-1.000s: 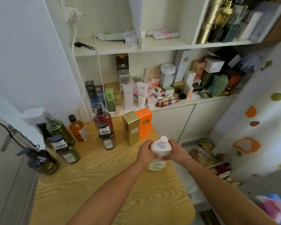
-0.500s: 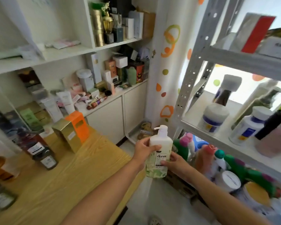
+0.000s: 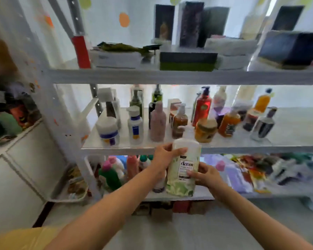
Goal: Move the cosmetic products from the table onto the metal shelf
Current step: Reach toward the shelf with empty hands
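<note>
The view has swung from the worktop [image 3: 13, 239] to face the metal shelf [image 3: 116, 150] squarely. The left hand [image 3: 163, 156] wraps the white pump bottle [image 3: 183, 171] near its shoulder and the right hand [image 3: 207, 175] grips its labelled side, holding it upright before the middle tier's front edge. A pink bottle [image 3: 158, 121] and an orange jar [image 3: 205, 130] crowd behind that edge; bare shelf lies far right.

Two forearms [image 3: 116, 204], bare along their whole visible length, entering at the lower edge. Left hand [image 3: 163, 157] and right hand [image 3: 207, 175], both bare. Finer detail of fingers [image 3: 192, 175] lost to blur.
</note>
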